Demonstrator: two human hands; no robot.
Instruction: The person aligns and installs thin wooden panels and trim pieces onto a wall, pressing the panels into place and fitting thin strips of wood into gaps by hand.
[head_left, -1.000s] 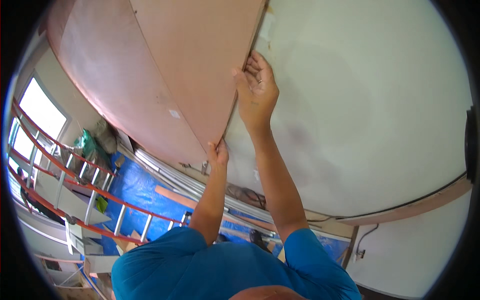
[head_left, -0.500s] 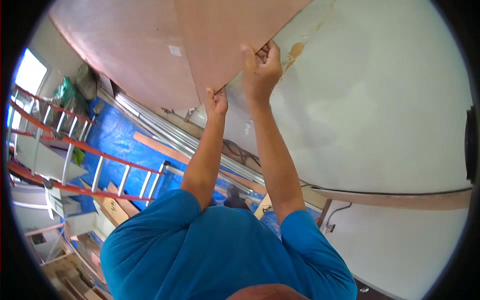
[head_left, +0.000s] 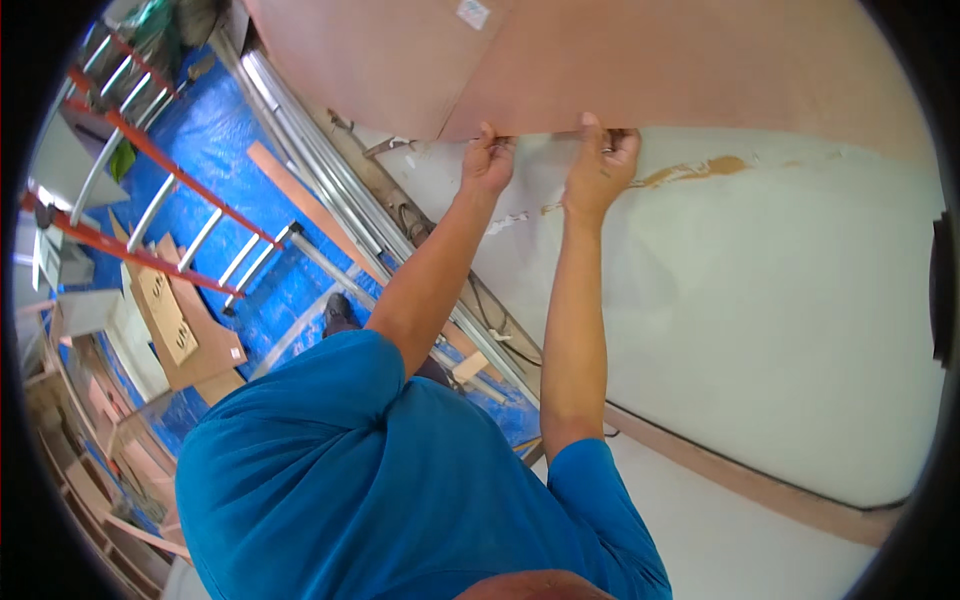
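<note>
A thin reddish-brown plywood sheet (head_left: 690, 70) spans the top of the view, over a pale whitish panel (head_left: 760, 300). My left hand (head_left: 488, 165) pinches the sheet's lower edge close to its left corner, thumb on the front and fingers behind. A short way to the right, my right hand (head_left: 602, 170) grips the same edge in the same manner. To the left, a second brown sheet (head_left: 380, 60) with a small white label meets the held one along a slanting seam. Just below the held edge, a brown glue-like smear (head_left: 690, 172) marks the whitish panel.
Long metal profiles (head_left: 320, 150) lie along the panel's foot, beside a narrow wood strip (head_left: 305, 200). On the left, an orange ladder (head_left: 180, 175) stands over a blue tarp (head_left: 215, 130). Cardboard pieces (head_left: 180, 320) lie below it. A dark cable (head_left: 490, 320) runs near the profiles.
The view has turned, so the held sheet's edge now runs nearly level instead of steeply slanted. Both hands keep their grip on it, and more of the smear shows.
</note>
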